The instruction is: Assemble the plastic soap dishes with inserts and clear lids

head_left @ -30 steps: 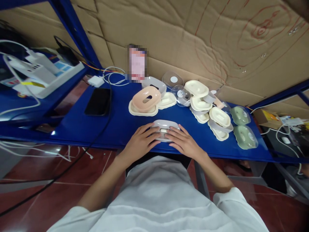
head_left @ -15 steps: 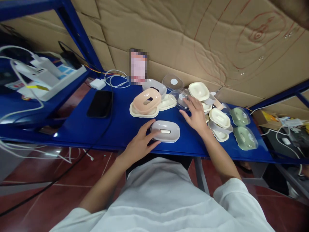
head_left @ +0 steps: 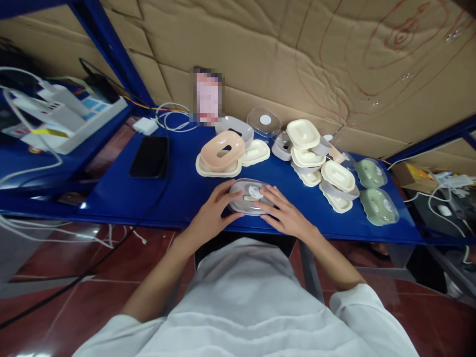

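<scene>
Holding a grey oval box (head_left: 245, 208) with a clear lid (head_left: 241, 188) and round white sticker (head_left: 255, 192), the left hand (head_left: 210, 216) and right hand (head_left: 287, 216) press it on the blue surface (head_left: 178, 191).

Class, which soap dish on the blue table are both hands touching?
The grey dish with a clear lid, at the front edge: the left hand and right hand rest on it. All others lie untouched.

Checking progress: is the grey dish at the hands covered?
Covered: a clear lid with a white sticker sits over the dish, left hand and right hand on it.
</scene>
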Available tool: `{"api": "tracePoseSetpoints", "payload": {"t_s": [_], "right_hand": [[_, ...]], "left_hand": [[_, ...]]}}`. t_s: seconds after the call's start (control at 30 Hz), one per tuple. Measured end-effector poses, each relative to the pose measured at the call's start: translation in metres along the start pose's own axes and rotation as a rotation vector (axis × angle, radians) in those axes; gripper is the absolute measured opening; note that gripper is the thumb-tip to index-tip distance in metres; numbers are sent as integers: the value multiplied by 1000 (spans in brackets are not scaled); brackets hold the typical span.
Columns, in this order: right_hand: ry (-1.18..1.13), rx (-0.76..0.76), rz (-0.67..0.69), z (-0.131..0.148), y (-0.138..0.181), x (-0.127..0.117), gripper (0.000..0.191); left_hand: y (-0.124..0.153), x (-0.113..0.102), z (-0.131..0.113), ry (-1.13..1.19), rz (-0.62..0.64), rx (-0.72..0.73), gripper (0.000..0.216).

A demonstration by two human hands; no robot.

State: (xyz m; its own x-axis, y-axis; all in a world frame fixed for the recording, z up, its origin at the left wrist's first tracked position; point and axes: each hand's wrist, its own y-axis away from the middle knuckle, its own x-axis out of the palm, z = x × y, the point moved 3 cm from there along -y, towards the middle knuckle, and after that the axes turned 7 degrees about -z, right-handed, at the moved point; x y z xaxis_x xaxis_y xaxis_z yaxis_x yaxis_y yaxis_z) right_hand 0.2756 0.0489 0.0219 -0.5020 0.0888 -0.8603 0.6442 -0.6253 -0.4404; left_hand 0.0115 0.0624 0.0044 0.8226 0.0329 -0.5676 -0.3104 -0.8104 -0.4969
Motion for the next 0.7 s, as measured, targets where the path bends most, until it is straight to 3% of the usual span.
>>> {"api": "tracePoseSetpoints", "payload": {"t_s": [0.17,0.33,0.47,0.57,0.7], "right_hand": [[-9,-3,10,0,-1,0,46],[-43,135,-14,-3,-6,0,68],[-70,196,-67,1,0,-11,71],[44,280,-303,-9,29,-47,74],[498,531,-715,-60,119,-137,79]], "left_hand": [[0,1,3,1,31,-50,39],[0,-1,1,8,44,-27,40],[1,0,-3,7,94,-33,60],[1,-1,-6,-11,109,-71,71],[0,-2,-10,-42,93,-86,61]]}}
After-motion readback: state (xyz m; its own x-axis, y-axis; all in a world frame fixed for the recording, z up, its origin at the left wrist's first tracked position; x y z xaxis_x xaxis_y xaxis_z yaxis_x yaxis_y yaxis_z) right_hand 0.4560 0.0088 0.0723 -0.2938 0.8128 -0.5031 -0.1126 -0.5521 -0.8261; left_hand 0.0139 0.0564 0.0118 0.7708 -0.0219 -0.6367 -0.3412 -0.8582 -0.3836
